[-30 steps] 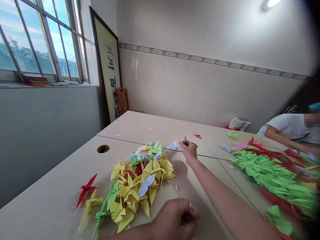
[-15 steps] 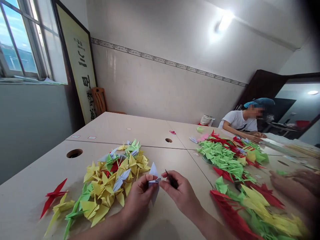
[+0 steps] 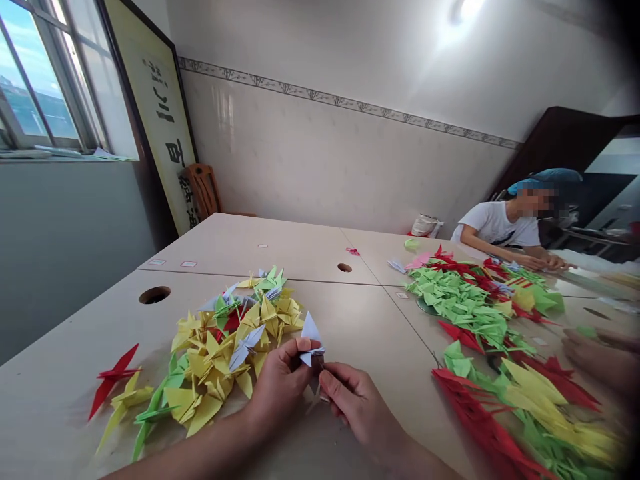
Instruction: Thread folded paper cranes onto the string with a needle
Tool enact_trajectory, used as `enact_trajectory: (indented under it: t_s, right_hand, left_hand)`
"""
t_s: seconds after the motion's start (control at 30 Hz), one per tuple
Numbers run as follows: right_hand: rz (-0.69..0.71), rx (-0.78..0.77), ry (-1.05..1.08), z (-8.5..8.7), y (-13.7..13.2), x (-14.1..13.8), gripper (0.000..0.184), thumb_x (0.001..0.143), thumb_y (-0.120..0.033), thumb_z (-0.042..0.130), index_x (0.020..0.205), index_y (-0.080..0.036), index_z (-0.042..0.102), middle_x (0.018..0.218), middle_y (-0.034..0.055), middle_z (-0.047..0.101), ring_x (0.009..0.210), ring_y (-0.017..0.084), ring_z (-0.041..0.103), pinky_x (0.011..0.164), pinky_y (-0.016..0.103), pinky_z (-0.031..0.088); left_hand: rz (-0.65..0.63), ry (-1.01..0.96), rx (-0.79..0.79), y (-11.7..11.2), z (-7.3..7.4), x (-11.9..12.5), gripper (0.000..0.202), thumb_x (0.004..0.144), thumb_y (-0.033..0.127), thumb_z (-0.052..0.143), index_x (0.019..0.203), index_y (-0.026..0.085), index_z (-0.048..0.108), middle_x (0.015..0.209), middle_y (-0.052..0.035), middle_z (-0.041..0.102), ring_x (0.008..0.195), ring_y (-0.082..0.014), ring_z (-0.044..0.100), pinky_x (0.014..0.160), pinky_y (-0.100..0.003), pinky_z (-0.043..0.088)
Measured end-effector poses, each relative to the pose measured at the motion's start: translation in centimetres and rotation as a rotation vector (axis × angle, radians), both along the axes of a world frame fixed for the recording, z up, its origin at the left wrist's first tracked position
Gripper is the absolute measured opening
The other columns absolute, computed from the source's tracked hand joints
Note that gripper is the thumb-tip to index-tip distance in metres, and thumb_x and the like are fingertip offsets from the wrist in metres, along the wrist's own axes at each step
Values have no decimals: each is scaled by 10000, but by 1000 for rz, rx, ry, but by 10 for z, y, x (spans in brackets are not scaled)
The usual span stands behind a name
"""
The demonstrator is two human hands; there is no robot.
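Observation:
Pinched between the thumb and fingers of my left hand [image 3: 287, 373] is a pale blue folded paper crane [image 3: 311, 329], one wing pointing up. My right hand [image 3: 353, 397] is closed just beside it, gripping a small dark pointed tool [image 3: 317, 363] whose end lies against the lower part of the crane. Fingers hide most of the tool, so its exact kind cannot be told. Left of my hands lies a heap of yellow paper cranes [image 3: 215, 373] with some green, blue and red ones among them.
A red crane [image 3: 114, 379] lies apart at the left. On the right spread green cranes [image 3: 463, 300] and a row of red ones [image 3: 485, 417]. Another person's hand [image 3: 595, 357] rests at the right edge; a person in a white shirt [image 3: 493, 223] sits beyond. The table [image 3: 280, 233] has cable holes.
My right hand has dropped slightly and turned, bringing the dark tool from upright beside the crane to against its underside. My left hand keeps its hold. The view has shifted a little.

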State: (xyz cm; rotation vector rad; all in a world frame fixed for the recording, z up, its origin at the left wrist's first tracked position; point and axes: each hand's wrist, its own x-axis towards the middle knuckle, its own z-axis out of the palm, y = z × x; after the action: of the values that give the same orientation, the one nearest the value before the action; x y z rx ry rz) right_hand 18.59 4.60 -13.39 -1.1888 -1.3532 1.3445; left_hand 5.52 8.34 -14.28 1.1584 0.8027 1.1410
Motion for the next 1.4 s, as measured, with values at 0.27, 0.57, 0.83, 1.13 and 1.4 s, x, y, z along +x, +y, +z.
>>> enact_trajectory:
  t_s: [0.27,0.57,0.83,1.13,1.4]
  right_hand:
    - [-66,22,67,2,0,12,385,762,-526,523,780,-149,599,587,-33,413,468,67,317,399,178,216]
    - [49,178,-120,4,-4,12,305,824,-393,491,646,-149,525,602,-38,351,571,94,315,503,200,251]
    - [0,62,2,-3,-1,17,329,753,-462,570,775,-137,610,571,-44,385,492,66,301,432,184,219]
    - [-281,-84,232,-4,8,16,469,646,-565,615,818,-129,629,558,-42,448,392,34,305,341,153,199]
    - [-315,-51,255,-4,6,14,463,640,-581,607,781,-140,618,551,-52,428,396,36,304,331,148,188]
  left_hand:
    - [4,-273,-244,-2,12,-1,251,621,332,728,729,144,601,631,13,590,584,-89,524,584,-194,400]
    - [-126,-434,-468,2,10,-8,153,735,260,645,831,152,592,780,-23,615,669,-92,548,606,-211,401]
    - [-109,-372,-469,-2,13,-3,183,691,267,671,788,156,563,690,-11,583,616,-109,535,576,-217,378]
    - [-236,-51,-67,-6,6,3,248,630,296,705,749,154,540,707,13,566,640,-105,473,599,-205,346]
    - [-169,229,213,-17,15,-2,253,773,420,530,782,168,521,701,4,534,621,-109,470,565,-207,361]
